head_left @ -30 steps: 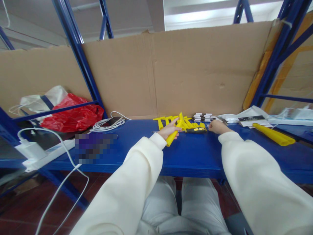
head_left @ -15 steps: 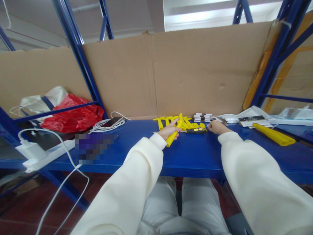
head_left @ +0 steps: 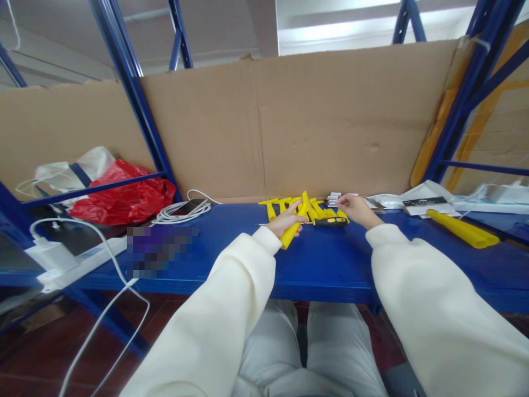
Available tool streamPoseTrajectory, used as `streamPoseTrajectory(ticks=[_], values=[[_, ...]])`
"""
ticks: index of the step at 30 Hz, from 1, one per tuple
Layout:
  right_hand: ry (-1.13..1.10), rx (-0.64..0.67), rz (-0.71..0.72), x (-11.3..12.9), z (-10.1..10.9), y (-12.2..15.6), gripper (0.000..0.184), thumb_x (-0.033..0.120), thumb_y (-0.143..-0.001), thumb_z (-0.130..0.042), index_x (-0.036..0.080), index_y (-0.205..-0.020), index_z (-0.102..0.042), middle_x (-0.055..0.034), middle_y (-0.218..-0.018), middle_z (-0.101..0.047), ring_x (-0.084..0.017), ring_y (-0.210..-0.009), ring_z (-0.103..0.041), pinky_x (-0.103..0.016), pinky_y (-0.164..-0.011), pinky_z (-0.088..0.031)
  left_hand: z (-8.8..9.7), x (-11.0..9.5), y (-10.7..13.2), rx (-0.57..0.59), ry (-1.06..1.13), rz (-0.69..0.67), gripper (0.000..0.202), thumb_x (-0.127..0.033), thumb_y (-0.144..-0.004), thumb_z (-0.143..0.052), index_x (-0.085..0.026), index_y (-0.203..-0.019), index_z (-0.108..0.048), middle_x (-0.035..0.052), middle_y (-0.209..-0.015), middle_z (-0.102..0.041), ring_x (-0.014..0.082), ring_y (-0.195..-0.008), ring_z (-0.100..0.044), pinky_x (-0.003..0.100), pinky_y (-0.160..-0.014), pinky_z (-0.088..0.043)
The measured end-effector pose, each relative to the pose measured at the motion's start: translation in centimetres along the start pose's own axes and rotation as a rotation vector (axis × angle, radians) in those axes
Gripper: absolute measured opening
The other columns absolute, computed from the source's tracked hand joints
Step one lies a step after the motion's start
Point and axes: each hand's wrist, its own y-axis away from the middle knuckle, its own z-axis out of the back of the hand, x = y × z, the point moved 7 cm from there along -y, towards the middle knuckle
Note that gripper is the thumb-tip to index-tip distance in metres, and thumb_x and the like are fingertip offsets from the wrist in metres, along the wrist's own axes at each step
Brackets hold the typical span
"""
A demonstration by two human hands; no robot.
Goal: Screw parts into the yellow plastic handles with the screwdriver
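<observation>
Head view: left grip (head_left: 286, 222) clasps yellow plastic tool (head_left: 291, 236) mid-length, probably light, stiff, best held there; right grip (head_left: 357, 210), cannot tell whether loaded.

Arms (head_left: 231, 292) extended — left fingers (head_left: 298, 219) curled, right fingers (head_left: 344, 202) bent

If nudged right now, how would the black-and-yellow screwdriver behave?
The screwdriver should stay stiff: its thin shaft looks straight. Likely handle-heavy, given the thick grip. Rolling backward, it would probably bump the yellow parts behind it.
</observation>
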Motion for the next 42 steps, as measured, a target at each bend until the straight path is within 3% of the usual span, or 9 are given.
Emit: streamPoseTrajectory(ticks=[6,11,18,29,36,42], values=[[-0.374,0.035,0.131,4.3,-2.9,0.8,0.031,0.052,-0.079,-0.076,0.024,-0.078,-0.061,-0.0053,-0.077,-0.069,-0.022,-0.075,-0.066,-0.042,-0.080,-0.059,-1.3,-0.3,0.6,0.105,0.018,-0.005,0.098,-0.003,-0.090,-0.061,-0.036,-0.172,-0.020,-0.0067,-0.075,-0.059,0.0072,-0.045,-0.050,0.016,-0.045,-0.038],[-0.509,0.046,0.154,6.0,-3.8,1.3,0.049,0.069,-0.071,-0.079,0.025,-0.079,-0.061,-0.0046,-0.078,-0.068,-0.021,-0.075,-0.064,-0.041,-0.079,-0.058,-1.8,0.0,0.8,0.168,0.007,0.018,0.098,-0.004,-0.090,-0.062,-0.037,-0.172,-0.021,-0.0063,-0.075,-0.061,0.0074,-0.044,-0.051,0.017,-0.044,-0.039],[-0.553,0.065,0.122,5.6,-3.9,1.4,0.056,0.074,-0.066,-0.083,0.025,-0.079,-0.060,-0.0039,-0.078,-0.067,-0.021,-0.075,-0.063,-0.042,-0.080,-0.057,-1.7,0.2,0.5,0.193,0.026,0.019,0.102,-0.005,-0.087,-0.066,-0.038,-0.172,-0.020,-0.0063,-0.076,-0.062,0.0073,-0.045,-0.052,0.016,-0.045,-0.039],[-0.452,0.053,0.138,5.0,-3.8,1.3,0.054,0.075,-0.073,-0.079,0.024,-0.078,-0.061,-0.0050,-0.077,-0.067,-0.022,-0.075,-0.063,-0.041,-0.077,-0.058,-1.9,0.1,0.8,0.210,0.025,0.022,0.101,-0.003,-0.089,-0.064,-0.037,-0.172,-0.018,-0.0067,-0.075,-0.061,0.0072,-0.044,-0.051,0.016,-0.044,-0.038],[-0.396,-0.075,0.106,3.8,-3.2,0.9,0.055,0.070,-0.069,-0.083,0.025,-0.086,-0.057,-0.0064,-0.093,-0.067,-0.024,-0.088,-0.064,-0.043,-0.085,-0.058,-2.0,-0.2,1.1,0.239,0.051,-0.004,0.100,-0.003,-0.089,-0.063,-0.036,-0.172,-0.020,-0.0067,-0.074,-0.061,0.0069,-0.044,-0.051,0.016,-0.043,-0.037],[-0.430,-0.026,0.078,4.0,-3.2,1.3,0.058,0.074,-0.071,-0.082,0.026,-0.097,-0.062,-0.0077,-0.103,-0.068,-0.027,-0.103,-0.066,-0.045,-0.095,-0.057,-1.9,-0.4,1.1,0.261,0.054,-0.025,0.101,-0.003,-0.087,-0.066,-0.036,-0.172,-0.022,-0.0062,-0.075,-0.061,0.0074,-0.044,-0.051,0.017,-0.043,-0.037]])
